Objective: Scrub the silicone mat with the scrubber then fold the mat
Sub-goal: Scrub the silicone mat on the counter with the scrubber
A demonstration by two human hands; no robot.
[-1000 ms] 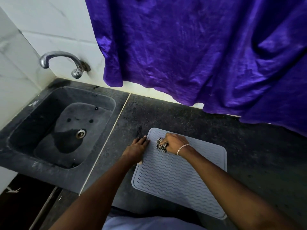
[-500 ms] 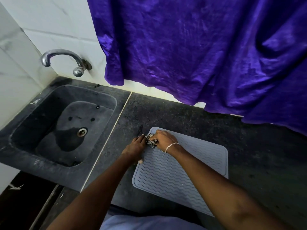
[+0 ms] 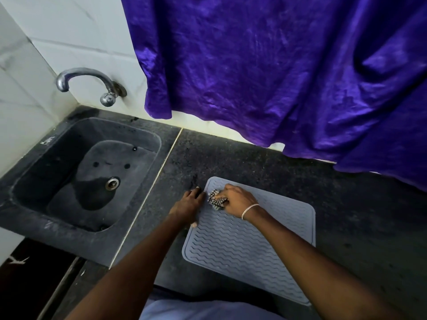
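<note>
right hand (image 3: 235, 199) grip — clenched on scrubber (image 3: 216, 199) | mat (image 3: 249, 245) beneath — flat

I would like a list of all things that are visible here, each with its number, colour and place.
mat: one, grey, flat on the counter, right of the sink
scrubber: one, black and white, on the mat's far left corner
counter: one, dark grey
sink: one, dark grey, left
tap: one, silver, on the wall above the sink
curtain: one, purple, hanging behind the counter
bracelet: one, silver, right wrist
left hand: at the mat's left edge
right hand: gripping the scrubber
</note>
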